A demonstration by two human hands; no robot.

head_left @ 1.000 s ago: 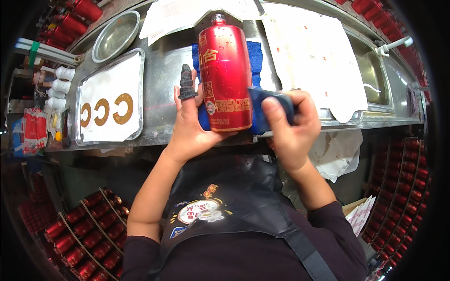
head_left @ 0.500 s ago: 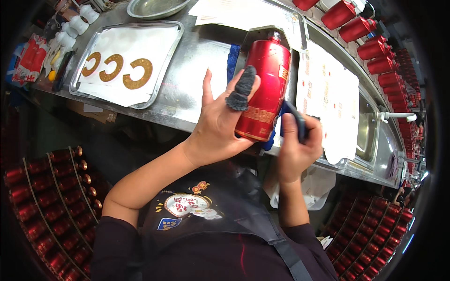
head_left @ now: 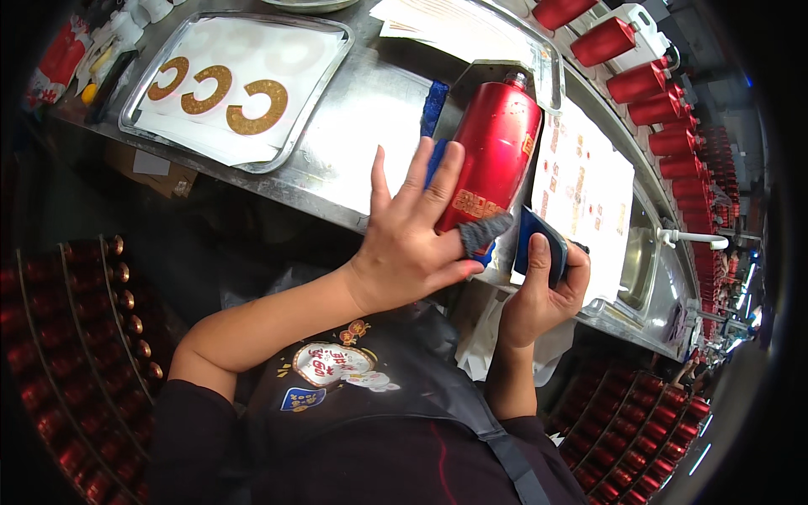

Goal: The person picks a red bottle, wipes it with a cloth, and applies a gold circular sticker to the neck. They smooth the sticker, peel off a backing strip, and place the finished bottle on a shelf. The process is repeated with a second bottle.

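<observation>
A shiny red bottle [head_left: 497,135] with gold lettering lies tilted in a metal cradle, its neck pointing away from me. My left hand [head_left: 412,223] is open against the bottle's left side near its base, fingers spread. A dark grey wrap [head_left: 486,234] covers one of its fingers, which crosses the bottle's lower end. To the right of the base, my right hand [head_left: 543,299] pinches a flat dark-blue scraper [head_left: 543,244] between thumb and fingers, apart from the bottle. Blue padding [head_left: 433,108] shows along the cradle's left edge.
At left, a metal tray [head_left: 295,139] bears white paper with several gold C-shaped pieces [head_left: 257,108]. A printed transfer sheet [head_left: 585,194] lies right of the bottle, before a sink [head_left: 644,269]. More red bottles [head_left: 635,84] line the back, and racks of bottles [head_left: 67,337] flank me below.
My left hand has shifted its hold, its wrapped finger now lower, near the bottle's base. My right hand has moved slightly right and down with the scraper. The whole view has shifted slightly.
</observation>
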